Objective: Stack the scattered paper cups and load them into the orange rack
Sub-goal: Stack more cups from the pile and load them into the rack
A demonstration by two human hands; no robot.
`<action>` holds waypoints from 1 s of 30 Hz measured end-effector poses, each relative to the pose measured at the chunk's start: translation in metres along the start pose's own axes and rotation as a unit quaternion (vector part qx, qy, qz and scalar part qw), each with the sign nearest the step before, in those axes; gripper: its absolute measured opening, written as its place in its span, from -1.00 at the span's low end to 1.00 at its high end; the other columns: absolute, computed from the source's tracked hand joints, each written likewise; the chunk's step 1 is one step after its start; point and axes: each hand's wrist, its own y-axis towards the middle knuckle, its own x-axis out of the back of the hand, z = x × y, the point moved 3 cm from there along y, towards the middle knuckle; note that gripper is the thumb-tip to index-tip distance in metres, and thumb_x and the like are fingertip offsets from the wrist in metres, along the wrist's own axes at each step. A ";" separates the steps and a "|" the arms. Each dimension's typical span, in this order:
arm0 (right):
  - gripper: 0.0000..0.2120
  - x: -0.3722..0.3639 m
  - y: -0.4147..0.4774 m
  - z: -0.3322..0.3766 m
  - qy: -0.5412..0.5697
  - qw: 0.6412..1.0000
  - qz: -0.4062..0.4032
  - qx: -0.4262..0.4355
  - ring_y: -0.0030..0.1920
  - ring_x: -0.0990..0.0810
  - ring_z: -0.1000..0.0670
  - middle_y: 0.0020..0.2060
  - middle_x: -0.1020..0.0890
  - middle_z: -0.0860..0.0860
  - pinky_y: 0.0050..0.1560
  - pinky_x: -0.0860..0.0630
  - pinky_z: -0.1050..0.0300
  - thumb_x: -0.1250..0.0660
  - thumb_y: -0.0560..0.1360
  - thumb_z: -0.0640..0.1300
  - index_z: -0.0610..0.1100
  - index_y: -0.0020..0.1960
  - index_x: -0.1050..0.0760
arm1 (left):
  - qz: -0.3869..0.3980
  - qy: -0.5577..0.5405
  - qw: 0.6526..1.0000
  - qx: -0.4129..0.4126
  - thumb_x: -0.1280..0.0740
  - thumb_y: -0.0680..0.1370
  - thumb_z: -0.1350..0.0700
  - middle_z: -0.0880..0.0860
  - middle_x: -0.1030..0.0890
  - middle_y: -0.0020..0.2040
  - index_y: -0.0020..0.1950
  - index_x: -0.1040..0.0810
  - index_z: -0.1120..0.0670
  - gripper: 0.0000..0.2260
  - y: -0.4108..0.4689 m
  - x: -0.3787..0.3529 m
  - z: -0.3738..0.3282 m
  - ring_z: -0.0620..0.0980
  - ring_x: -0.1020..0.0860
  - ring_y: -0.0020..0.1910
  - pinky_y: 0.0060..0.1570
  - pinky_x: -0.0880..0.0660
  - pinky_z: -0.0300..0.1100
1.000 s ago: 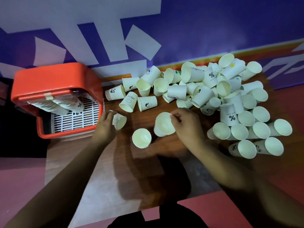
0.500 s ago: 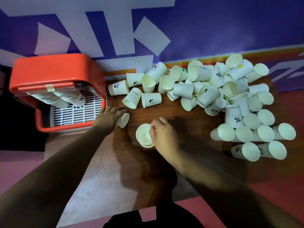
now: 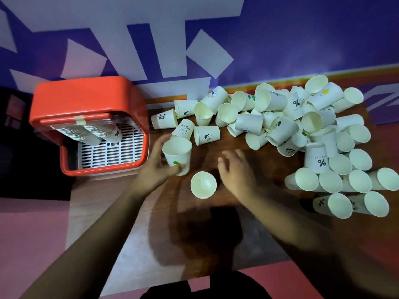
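My left hand grips a white paper cup with a green mark, held upright just right of the orange rack. An upright cup stack stands on the wooden table between my hands. My right hand hovers beside that stack with fingers apart and nothing in it. Inside the rack, stacked cups lie on a white grille. Several loose cups lie scattered across the table's far and right side.
A blue and white wall runs behind the table. The table's front edge meets a pink floor. A cluster of cups lying on their sides crowds the right edge.
My left hand has lifted its cup upright from beside the rack. My right hand has let go of the stack on the table and drawn away to the right.
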 end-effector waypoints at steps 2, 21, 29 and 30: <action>-0.67 0.002 0.024 -0.011 -0.013 1.000 0.014 -0.009 0.05 -0.57 -0.24 0.13 -0.51 -0.20 0.04 -0.55 -0.04 -0.28 0.55 -0.06 -0.22 0.23 -0.52 | 0.032 -0.041 0.999 0.004 -0.53 0.44 0.31 -0.07 -0.44 0.36 0.45 -0.33 -0.06 -0.32 -0.015 -0.012 -0.013 -0.12 -0.46 0.33 0.25 -0.50 -0.18; -0.44 -0.073 0.111 0.004 -0.241 0.953 0.125 0.137 0.22 -0.42 -0.20 0.19 -0.44 -0.15 0.20 -0.38 -0.08 -0.45 0.42 -0.09 -0.12 0.37 -0.39 | 0.148 0.202 0.968 -0.019 -0.53 0.45 -0.01 -0.10 -0.29 0.38 0.54 -0.14 -0.19 -0.21 -0.038 -0.056 0.035 -0.37 -0.20 0.39 0.33 -0.22 -0.44; -0.47 -0.062 0.093 -0.008 -0.175 0.960 0.165 0.145 0.19 -0.49 -0.15 0.15 -0.54 -0.10 0.17 -0.40 -0.04 -0.50 0.39 0.02 -0.14 0.24 -0.38 | 0.157 0.195 0.968 -0.003 -0.50 0.46 -0.15 -0.18 -0.26 0.32 0.51 -0.14 -0.28 -0.26 -0.036 -0.066 0.040 -0.13 -0.29 0.40 0.36 -0.38 -0.14; -0.44 -0.056 0.090 -0.011 -0.135 0.970 0.167 0.115 0.20 -0.48 -0.15 0.17 -0.53 -0.10 0.17 -0.41 -0.04 -0.51 0.38 0.03 -0.14 0.26 -0.38 | 0.165 0.189 0.968 0.005 -0.49 0.45 -0.17 -0.20 -0.25 0.33 0.50 -0.14 -0.31 -0.26 -0.036 -0.067 0.041 -0.13 -0.28 0.41 0.36 -0.37 -0.12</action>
